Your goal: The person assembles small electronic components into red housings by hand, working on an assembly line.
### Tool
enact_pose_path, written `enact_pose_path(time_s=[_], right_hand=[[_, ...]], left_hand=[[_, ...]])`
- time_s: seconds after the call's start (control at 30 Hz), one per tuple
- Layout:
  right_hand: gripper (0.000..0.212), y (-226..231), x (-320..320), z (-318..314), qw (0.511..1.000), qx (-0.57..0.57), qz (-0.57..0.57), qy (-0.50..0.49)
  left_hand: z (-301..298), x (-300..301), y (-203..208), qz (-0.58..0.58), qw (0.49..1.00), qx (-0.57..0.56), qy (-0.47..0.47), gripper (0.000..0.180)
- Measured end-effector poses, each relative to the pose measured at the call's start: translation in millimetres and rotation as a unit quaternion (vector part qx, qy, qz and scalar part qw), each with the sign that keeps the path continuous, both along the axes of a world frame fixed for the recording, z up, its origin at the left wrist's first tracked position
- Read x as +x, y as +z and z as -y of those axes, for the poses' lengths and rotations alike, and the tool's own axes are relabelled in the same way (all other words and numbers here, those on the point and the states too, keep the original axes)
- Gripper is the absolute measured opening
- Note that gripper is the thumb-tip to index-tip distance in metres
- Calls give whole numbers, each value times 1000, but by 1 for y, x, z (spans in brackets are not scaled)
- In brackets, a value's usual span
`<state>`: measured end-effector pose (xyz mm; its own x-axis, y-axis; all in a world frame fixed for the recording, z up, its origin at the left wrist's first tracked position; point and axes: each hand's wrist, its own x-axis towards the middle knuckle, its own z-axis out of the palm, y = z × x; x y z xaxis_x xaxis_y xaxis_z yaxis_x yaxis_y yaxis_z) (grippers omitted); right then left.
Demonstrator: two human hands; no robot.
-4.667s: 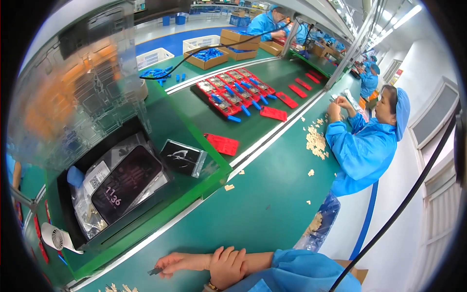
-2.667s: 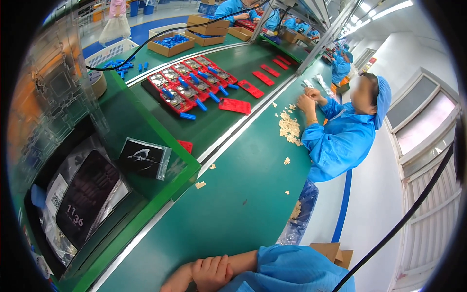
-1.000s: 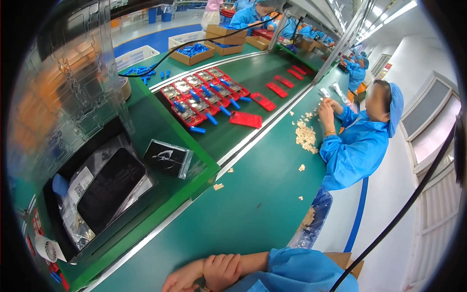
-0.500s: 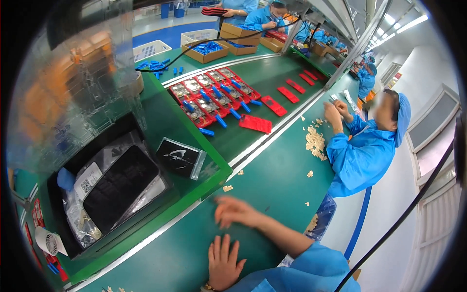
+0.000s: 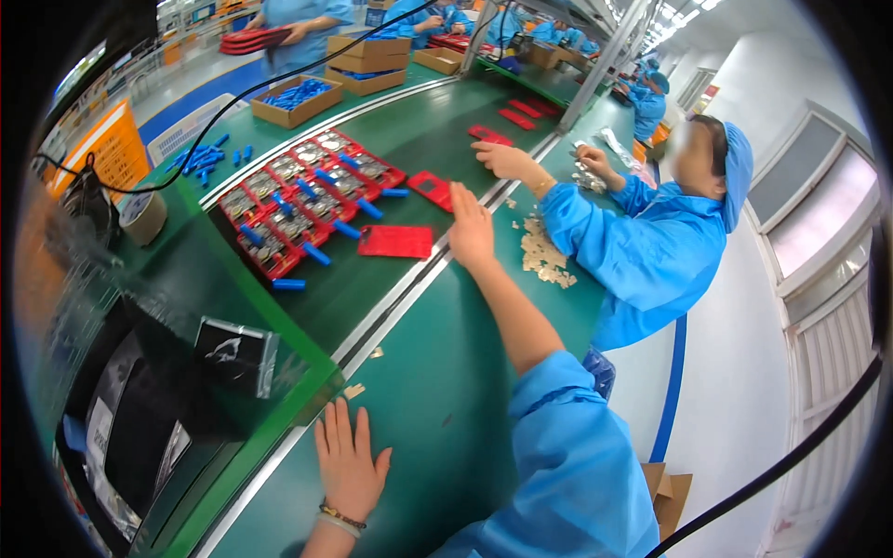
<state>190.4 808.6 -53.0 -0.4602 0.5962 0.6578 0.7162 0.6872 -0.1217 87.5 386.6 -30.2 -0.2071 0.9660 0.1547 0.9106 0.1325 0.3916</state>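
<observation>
My left hand (image 5: 352,470) lies flat on the green worktable (image 5: 437,400), fingers spread and holding nothing. My right hand (image 5: 472,228) reaches forward with its fingers stretched out at the right edge of a red flat plate (image 5: 431,189) with a dark square on it; whether it touches the plate I cannot tell. Just left of it, another red plate (image 5: 395,242) lies on the sunken green lane. Beyond these stands a block of red trays (image 5: 312,200) filled with silvery round parts, with several blue cylinders (image 5: 317,253) lying across and beside them.
On the right sits a co-worker in blue, whose hand (image 5: 510,163) is by a farther red plate (image 5: 488,137). Small beige pieces (image 5: 544,256) are heaped before them. At left are a black bin (image 5: 121,418), a zip bag (image 5: 236,353), a tape roll (image 5: 143,218) and a box of blue cylinders (image 5: 296,100).
My right hand has moved forward from above the table to the red plate. My left hand still lies on the table. The co-worker's hand has reached toward the lane, and the view has shifted.
</observation>
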Motion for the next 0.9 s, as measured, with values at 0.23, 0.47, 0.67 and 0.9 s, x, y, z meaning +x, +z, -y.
enact_pose_path(time_s=[0.23,0.47,0.67,0.9], right_hand=[[72,2,2,13,996,59,41,-43],[74,9,52,117,998,-52,-18,38],[59,16,56,333,927,-170,-34,332],[59,27,52,462,838,-268,100,465]], left_hand=[[-8,2,0,-45,997,-10,-66,64],[10,11,6,54,986,99,-120,65],[132,26,36,187,980,53,-32,63],[204,29,-3,26,999,20,39,60]])
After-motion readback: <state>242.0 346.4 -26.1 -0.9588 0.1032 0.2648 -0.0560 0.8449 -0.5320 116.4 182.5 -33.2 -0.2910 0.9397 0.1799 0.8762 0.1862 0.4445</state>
